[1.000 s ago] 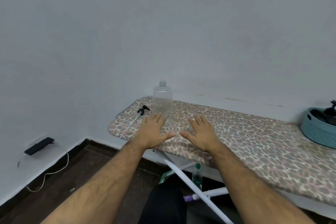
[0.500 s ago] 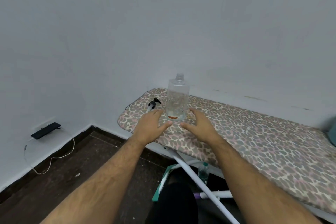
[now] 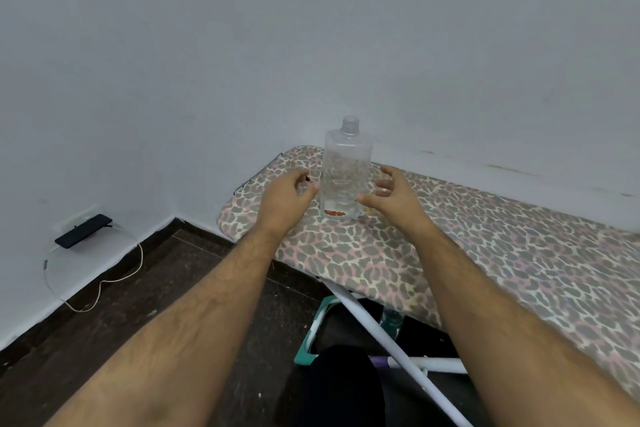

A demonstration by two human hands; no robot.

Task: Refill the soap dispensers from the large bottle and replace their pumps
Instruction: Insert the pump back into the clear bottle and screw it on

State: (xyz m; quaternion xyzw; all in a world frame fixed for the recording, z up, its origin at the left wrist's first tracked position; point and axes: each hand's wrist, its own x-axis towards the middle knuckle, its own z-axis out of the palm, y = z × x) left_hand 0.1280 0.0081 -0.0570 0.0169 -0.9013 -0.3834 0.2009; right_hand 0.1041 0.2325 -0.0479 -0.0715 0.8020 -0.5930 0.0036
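Head view, left hand [image 3: 282, 199] hiding pump

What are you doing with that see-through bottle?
A person is reaching with both hands for a clear bottle that stands upright, with no pump or cap on it, on a leopard-print ironing board. The left hand and the right hand are on either side of it, fingers loosely curved, not gripping it yet. The bottle looks nearly empty.

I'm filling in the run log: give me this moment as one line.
left hand: open, beside bottle | right hand: open, beside bottle | clear bottle: upright, uncapped, on ironing board
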